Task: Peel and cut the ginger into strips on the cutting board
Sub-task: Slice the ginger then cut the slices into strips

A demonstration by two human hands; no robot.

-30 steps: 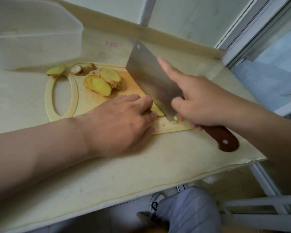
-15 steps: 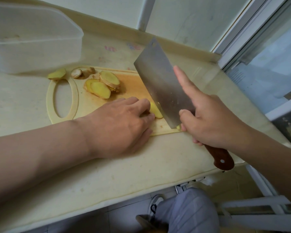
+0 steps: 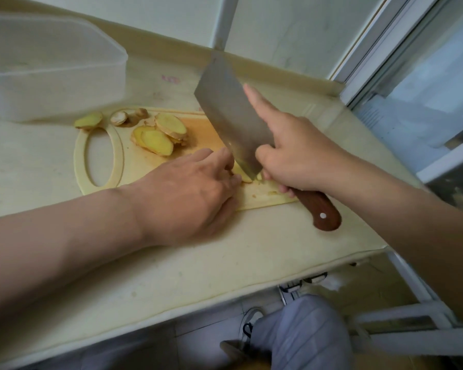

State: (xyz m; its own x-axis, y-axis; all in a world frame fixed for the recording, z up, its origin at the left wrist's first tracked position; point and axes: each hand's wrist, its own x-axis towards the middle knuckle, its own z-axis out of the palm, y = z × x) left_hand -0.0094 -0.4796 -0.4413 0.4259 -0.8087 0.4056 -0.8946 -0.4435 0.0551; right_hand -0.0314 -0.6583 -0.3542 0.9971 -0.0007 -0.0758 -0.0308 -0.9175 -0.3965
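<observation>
A pale cutting board (image 3: pixel 134 161) with an oval handle hole lies on the counter. My right hand (image 3: pixel 300 153) grips a cleaver (image 3: pixel 230 113) by its brown wooden handle (image 3: pixel 318 209), forefinger stretched along the blade. The blade edge is down on a ginger slice (image 3: pixel 242 176) at the board's near right. My left hand (image 3: pixel 187 193) holds that slice with curled fingertips right beside the blade and hides most of it. Small cut bits (image 3: pixel 273 192) lie right of the blade. Several peeled ginger slices (image 3: pixel 158 138) are stacked at the board's far side.
A translucent plastic container (image 3: pixel 51 70) stands at the back left. Ginger offcuts (image 3: pixel 88 120) and peel pieces (image 3: pixel 126 117) lie by the board's far edge. The counter edge (image 3: pixel 225 295) runs near me; a window frame (image 3: pixel 385 49) is to the right.
The cleaver was lifted off the board half a second ago and has come down again onto the slice, closer to my left fingertips. My left hand has stayed on the ginger.
</observation>
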